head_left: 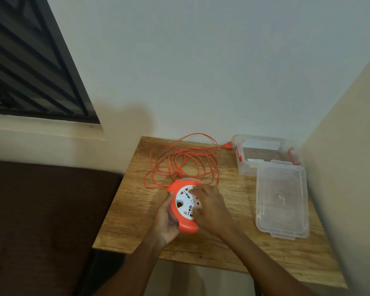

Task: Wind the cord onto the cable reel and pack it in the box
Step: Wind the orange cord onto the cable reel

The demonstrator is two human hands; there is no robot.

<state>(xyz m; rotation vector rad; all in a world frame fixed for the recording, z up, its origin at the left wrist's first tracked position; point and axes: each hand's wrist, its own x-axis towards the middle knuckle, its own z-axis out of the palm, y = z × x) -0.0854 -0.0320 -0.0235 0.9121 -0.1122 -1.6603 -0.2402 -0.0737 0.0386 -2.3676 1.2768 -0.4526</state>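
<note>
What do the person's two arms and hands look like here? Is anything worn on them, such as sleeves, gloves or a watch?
Both forearms enter from the bottom edge and are bare: no sleeves show in the head view. The left hand and the right hand wear no gloves. I see no watch, bracelet or ring, though the picture is soft, so a thin ring could escape notice.

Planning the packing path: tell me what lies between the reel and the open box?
Only bare table, seen from the head view, separates the reel from the box.
</note>
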